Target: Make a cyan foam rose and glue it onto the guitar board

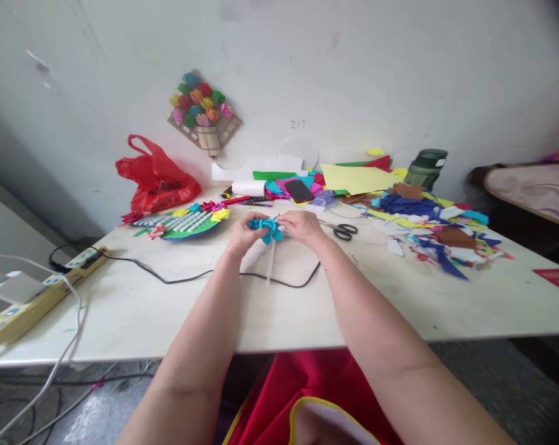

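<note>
A bright blue paper flower (270, 230) with crinkled petals is held above the middle of the table. My left hand (246, 233) is closed, pinching its left side between thumb and fingers. My right hand (302, 225) is closed too, with its fingertips pinched at the flower's right edge. A thin translucent stick (270, 266) shows below the flower; its upper end is hidden. Right of my right hand lie black-handled scissors (344, 232). To the left is a green and blue board (191, 231) bearing rolled pale sticks and yellow, blue, red and pink paper flowers.
A black cord (168, 282) crosses the table from a power strip (47, 293). A red plastic bag (161, 179) stands at back left. Coloured paper sheets (357, 178), a phone (299, 191) and a green bottle (426, 168) are behind. Paper scraps (455, 237) pile up at right.
</note>
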